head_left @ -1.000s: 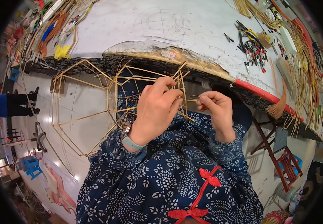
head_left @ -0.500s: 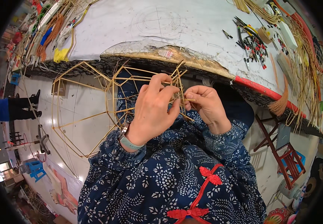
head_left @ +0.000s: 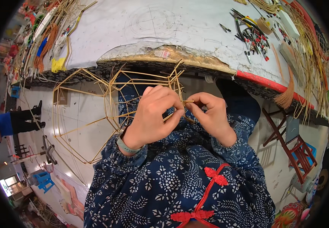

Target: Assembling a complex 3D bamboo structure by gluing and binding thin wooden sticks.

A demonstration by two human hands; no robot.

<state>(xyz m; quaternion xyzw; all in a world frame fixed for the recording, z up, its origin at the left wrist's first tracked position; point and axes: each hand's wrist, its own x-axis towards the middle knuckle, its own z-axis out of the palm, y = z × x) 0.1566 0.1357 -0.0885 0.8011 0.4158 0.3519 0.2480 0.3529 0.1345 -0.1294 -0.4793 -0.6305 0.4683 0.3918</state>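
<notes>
A lantern-like frame of thin bamboo strips [head_left: 81, 126] lies across my lap and reaches out to the left, its strips joined into open, many-sided shapes. My left hand [head_left: 153, 114] is closed over the narrow right end of this frame, thumb and forefinger pinched together. Just to the right, my right hand [head_left: 212, 116] pinches a short strip end [head_left: 188, 101] between thumb and forefinger. The two sets of fingertips are almost touching. The joint between them is partly hidden by my fingers, and I cannot make out any fine thread there.
Ahead is a worktable [head_left: 202, 26] with a chipped front edge. Pliers [head_left: 244, 21], small red-and-black clips [head_left: 258, 45] and a tape roll [head_left: 264, 26] lie at its right. Reed bundles [head_left: 318, 68] hang over that side. A folded wooden chair [head_left: 292, 146] stands right; a person [head_left: 14, 123] is far left.
My left fingers, raised and spread before, have come down into a pinch beside the right hand. The right hand has shifted slightly, still pinching the strip end. The view has tilted a little.
</notes>
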